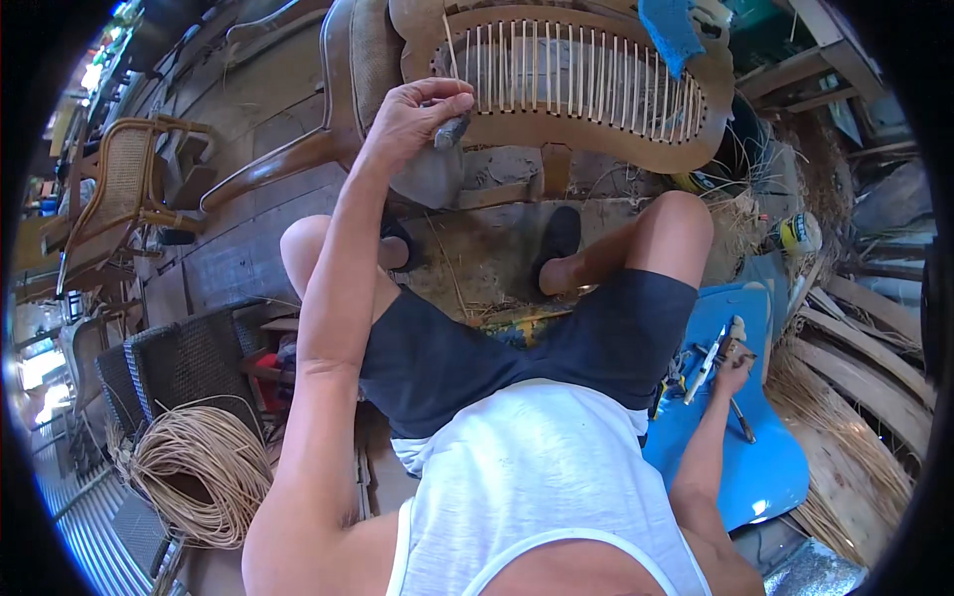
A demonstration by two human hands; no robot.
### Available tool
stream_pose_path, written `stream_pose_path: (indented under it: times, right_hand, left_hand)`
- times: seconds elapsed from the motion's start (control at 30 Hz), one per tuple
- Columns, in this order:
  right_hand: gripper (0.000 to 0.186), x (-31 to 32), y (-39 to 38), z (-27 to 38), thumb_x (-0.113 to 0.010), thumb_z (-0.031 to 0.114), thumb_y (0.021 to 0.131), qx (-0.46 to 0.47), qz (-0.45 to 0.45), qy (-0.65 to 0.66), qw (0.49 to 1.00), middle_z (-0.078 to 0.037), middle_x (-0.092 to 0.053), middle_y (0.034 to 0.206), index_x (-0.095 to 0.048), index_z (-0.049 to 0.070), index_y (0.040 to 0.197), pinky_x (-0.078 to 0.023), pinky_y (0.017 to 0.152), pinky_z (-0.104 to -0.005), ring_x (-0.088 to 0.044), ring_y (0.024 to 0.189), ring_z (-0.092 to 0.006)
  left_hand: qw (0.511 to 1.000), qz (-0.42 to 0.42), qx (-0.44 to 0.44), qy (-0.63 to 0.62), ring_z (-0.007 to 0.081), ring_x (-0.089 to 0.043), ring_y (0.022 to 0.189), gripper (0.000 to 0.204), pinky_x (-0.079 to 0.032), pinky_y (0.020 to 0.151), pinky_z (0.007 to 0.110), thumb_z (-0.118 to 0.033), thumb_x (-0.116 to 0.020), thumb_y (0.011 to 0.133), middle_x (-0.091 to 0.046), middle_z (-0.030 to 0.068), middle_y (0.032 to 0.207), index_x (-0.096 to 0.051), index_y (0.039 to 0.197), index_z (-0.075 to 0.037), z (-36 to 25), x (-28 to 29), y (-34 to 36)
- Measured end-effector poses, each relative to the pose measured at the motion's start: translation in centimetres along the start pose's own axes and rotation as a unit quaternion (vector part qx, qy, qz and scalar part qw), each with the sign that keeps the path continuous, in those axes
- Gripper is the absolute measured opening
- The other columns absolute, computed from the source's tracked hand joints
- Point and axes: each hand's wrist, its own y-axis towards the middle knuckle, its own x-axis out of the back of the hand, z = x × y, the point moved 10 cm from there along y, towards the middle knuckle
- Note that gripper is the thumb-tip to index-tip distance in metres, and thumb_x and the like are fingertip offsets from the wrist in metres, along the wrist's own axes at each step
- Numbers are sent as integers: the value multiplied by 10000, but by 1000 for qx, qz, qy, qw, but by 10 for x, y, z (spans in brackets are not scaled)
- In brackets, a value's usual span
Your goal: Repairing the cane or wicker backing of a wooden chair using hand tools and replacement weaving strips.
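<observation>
At the near left lies a round coil (pixel 204 472) of thin tan cane. Next, the left arm (pixel 333 288) stretches far out, almost straight, and the left hand (pixel 412 119) pinches a thin pale strip (pixel 450 45) between thumb and finger. It sits by the left end of a smooth, curvy brown frame (pixel 636 149) and points away, leaning a bit left. The frame is long from left to right; straight pale rods (pixel 548 70) cross it near to far. A rough blue cloth (pixel 668 30) hangs at its far right. At the right, the right hand (pixel 735 371) reaches out sideways over a shiny blue seat (pixel 770 477), touching the tools (pixel 707 368); I cannot tell if its fingers grip one.
</observation>
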Motion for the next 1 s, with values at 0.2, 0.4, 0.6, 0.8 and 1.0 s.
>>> stream_pose_path:
  times: [0.2, 0.4, 0.6, 0.8, 1.0]
  right_hand:
    - [371, 125, -60, 383, -622, 207, 1003, 183, 68, 348, 917, -114, -661, 1175, -587, -15, 1298, -488, 974, -334, -628, 1081, -194]
    - [494, 141, -241, 631, -771, 27, 813, 539, 197, 414, 706, -127, -604, 1205, -606, 82, 1276, -549, 850, -339, -628, 1059, -267]
    - [553, 96, -293, 697, -748, 15, 794, 591, 223, 393, 668, -125, -569, 1231, -553, 101, 1304, -516, 937, -436, -599, 1117, -348]
    - [466, 74, -292, 720, -690, -48, 831, 642, 130, 348, 670, -136, -618, 1158, -582, 70, 1268, -533, 864, -411, -653, 992, -316]
    - [376, 82, -289, 723, -687, -35, 768, 628, 137, 379, 666, -150, -637, 1080, -623, 53, 1128, -525, 894, -437, -635, 1013, -370]
  left_hand:
    - [995, -98, 27, 20, 64, -636, 806, 225, -530, 778, 211, -191, -726, 951, -730, 17, 953, -716, 1124, -48, 13, 30, -17]
    - [996, -81, 24, -35, 77, -649, 897, 267, -539, 816, 221, -201, -704, 967, -729, 31, 1027, -694, 1183, -44, 5, 17, -16]
    - [999, 16, -29, -14, 67, -627, 951, 246, -522, 840, 215, -156, -700, 962, -719, 15, 1060, -702, 1172, -28, -14, 0, -11]
    - [998, -31, -50, -35, 79, -635, 842, 156, -522, 769, 222, -130, -682, 970, -714, 21, 937, -705, 1070, -12, -8, 9, 5]
    - [993, -35, -7, -116, 94, -646, 825, 163, -531, 773, 231, -144, -691, 967, -715, 42, 916, -701, 1045, -2, 2, 7, 2]
